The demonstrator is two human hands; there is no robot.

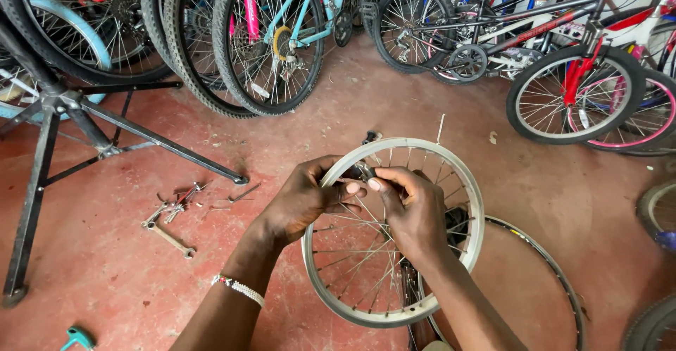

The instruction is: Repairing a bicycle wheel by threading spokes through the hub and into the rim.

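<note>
Rim [473, 203] sits upright-ish in front of me over the red floor [127, 266], bare metal, no tyre. My left hand [303, 199] has its grip closed on the rim's upper left edge, thumb across the top. My right hand [412, 207] pinches a small dark part at the rim's inner edge, just beside the left thumb; the part is mostly covered by fingertips, I cannot tell what it is. Hub is hidden behind the right hand. Spokes [352, 252] visible below the hands. Second, thinner rim [556, 273] lies behind, lower part cut off by the frame. Wrenches [169, 235] lie on the floor well to the left, near the stand's leg [162, 140]. Bikes [282, 34] along the top, cut off.
</note>
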